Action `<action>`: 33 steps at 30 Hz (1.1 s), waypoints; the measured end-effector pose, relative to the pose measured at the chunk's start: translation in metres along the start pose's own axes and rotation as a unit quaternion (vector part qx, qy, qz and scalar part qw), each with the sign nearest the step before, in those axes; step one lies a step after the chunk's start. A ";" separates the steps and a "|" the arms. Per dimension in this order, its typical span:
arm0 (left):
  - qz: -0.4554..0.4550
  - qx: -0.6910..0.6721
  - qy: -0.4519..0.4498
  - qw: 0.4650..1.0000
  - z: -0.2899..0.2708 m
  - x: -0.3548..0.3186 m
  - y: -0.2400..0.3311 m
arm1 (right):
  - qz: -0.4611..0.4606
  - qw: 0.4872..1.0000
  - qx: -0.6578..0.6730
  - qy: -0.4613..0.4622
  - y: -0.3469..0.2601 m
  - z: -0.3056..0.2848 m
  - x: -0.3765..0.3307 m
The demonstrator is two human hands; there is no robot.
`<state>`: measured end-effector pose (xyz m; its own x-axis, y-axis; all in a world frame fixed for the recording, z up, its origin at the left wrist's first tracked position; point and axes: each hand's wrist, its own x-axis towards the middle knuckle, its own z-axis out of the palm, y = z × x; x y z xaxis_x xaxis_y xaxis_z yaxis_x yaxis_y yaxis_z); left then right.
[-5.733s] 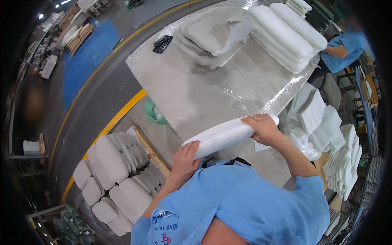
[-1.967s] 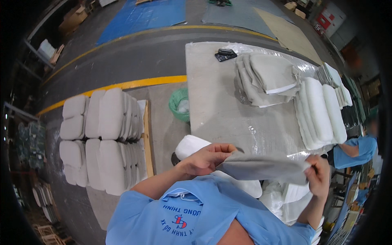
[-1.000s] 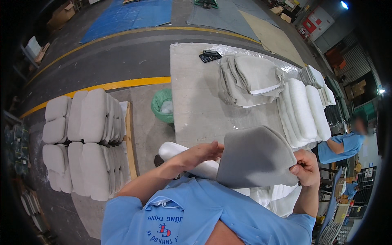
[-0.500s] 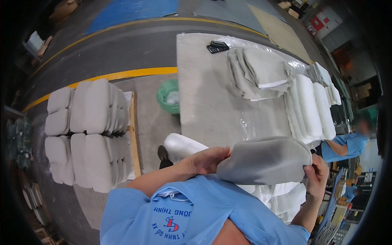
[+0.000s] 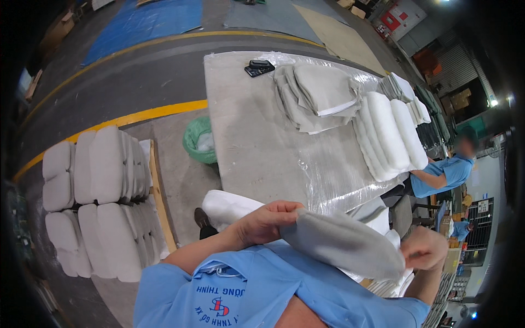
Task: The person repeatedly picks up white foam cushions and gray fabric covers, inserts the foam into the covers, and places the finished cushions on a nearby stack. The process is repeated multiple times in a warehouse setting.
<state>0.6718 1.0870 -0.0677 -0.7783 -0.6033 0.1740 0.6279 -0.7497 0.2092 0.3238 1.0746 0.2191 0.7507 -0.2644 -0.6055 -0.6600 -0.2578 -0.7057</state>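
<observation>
A grey fabric-covered cushion (image 5: 344, 243) is held up in front of my chest, tilted with its right end lower. My left hand (image 5: 272, 221) pinches its upper left corner between thumb and fingers. At the other end, my right hand (image 5: 425, 249) grips the edge; motion smears it a little. A white padding piece (image 5: 229, 206) lies beside my left forearm, partly covered by it. Beneath and behind the cushion, more white and grey pieces show, largely hidden by it.
A plastic-covered table (image 5: 257, 164) bears a stack of grey fabric covers (image 5: 322, 90), white padding rolls (image 5: 391, 134) and small black devices (image 5: 259, 68). A green bag (image 5: 199, 143) stands beside it. Grey cushions (image 5: 101, 164) fill a pallet at left. A co-worker (image 5: 445, 172) is at right.
The cushion has turned from nearly level to slanting down at the right. My right hand has moved lower relative to the left, still gripping. The view has shifted rightward.
</observation>
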 end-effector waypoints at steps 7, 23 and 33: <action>0.060 0.194 0.136 0.970 0.009 -0.011 -0.007 | -0.005 0.922 0.301 0.243 0.036 0.010 0.216; 0.285 0.279 0.424 0.813 -0.010 -0.065 -0.040 | 0.074 0.914 0.396 -0.048 0.029 0.042 0.303; 0.183 0.074 0.268 0.943 -0.012 -0.099 -0.047 | 0.012 0.981 0.192 -0.013 0.007 0.020 0.319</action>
<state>0.7192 1.1783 -0.1064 -0.3745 -0.8952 -0.2417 0.8180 -0.4417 0.3684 0.5594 1.0075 0.0140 0.7390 -0.2413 -0.6290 -0.6207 0.1189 -0.7749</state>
